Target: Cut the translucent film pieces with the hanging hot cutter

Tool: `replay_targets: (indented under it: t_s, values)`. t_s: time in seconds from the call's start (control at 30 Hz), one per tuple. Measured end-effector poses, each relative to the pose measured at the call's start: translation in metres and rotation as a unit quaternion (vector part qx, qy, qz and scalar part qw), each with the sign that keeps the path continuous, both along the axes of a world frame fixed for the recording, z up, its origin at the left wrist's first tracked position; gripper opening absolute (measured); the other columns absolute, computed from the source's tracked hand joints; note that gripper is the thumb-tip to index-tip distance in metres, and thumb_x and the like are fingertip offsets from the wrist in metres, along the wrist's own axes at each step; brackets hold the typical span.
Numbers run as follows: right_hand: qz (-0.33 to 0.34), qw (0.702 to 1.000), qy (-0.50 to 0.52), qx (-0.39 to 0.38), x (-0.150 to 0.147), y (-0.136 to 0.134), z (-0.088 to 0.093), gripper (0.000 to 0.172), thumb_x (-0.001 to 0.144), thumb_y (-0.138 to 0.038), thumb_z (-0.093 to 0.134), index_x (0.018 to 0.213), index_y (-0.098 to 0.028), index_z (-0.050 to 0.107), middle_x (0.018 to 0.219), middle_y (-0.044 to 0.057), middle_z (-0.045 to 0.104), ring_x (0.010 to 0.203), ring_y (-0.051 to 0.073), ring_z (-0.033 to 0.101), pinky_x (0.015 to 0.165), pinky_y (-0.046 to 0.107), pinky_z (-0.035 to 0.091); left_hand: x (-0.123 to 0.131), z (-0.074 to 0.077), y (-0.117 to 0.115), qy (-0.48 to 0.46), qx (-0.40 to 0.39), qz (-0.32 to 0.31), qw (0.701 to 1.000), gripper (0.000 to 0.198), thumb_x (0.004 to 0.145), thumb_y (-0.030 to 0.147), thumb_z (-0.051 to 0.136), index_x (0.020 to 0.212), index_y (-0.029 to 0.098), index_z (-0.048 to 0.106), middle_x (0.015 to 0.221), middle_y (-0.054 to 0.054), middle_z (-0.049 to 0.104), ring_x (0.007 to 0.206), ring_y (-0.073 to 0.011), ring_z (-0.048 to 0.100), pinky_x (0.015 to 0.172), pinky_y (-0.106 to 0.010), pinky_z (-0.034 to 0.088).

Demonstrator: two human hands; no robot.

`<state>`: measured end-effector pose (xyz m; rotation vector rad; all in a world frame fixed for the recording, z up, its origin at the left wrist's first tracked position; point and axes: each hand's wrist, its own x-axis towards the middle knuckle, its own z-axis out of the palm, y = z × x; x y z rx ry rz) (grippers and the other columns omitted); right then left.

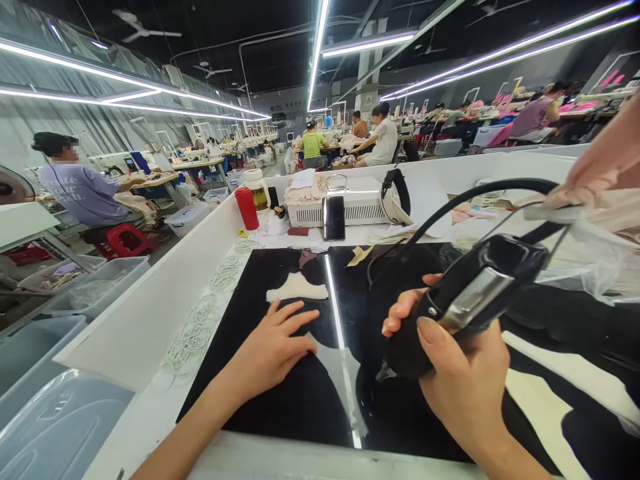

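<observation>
My left hand (pixel 287 337) lies with spread fingers on a glossy black sheet (pixel 270 393). Its fingertips are close to a cream fabric piece (pixel 297 288) with a curved edge. Beside the thumb, a thin greyish piece (pixel 340 373) lies under a bright light reflection. My right hand (pixel 465 380) is wrapped round a black corded hand tool (pixel 415 340) with a silver plate on its body and a small metal tip. That tip points down and left, just over or touching the sheet; I cannot tell which.
White bundled loops (pixel 195 330) line the left side. Behind the sheet stand a phone (pixel 334 219), a vented white box (pixel 350 200) and a red bottle (pixel 247 208). A black cable (pixel 465 197) arches at right. Cream pieces (pixel 537 407) lie right. People sit at sewing machines beyond.
</observation>
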<state>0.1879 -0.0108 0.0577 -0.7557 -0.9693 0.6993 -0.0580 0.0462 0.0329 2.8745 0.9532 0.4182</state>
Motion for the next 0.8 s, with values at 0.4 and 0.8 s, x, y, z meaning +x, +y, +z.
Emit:
replay_targets:
  t_s: [0.4,0.8]
  values:
    - [0.032,0.999,0.001,0.010,-0.025,0.005,-0.003,0.028,0.090,-0.035,0.077,0.112,-0.030,0.060,0.088,-0.003,0.069,0.067,0.014,0.065,0.065,0.031,0.058,0.045,-0.001,-0.042,-0.082,-0.189,0.023,0.978,0.062,0.081,0.037,0.088,0.136,0.026,0.063,0.136,-0.007,0.064,0.126,-0.0283,0.057,0.112,-0.046,0.048]
    - [0.027,0.999,-0.008,0.020,-0.026,0.005,-0.007,0.022,0.091,-0.030,0.076,0.105,-0.029,0.059,0.087,-0.003,0.068,0.069,0.013,0.065,0.066,0.028,0.057,0.044,-0.002,-0.043,-0.050,-0.236,0.020,0.970,0.084,0.071,0.047,0.093,0.144,0.024,0.059,0.146,-0.008,0.057,0.135,-0.0303,0.048,0.119,-0.046,0.041]
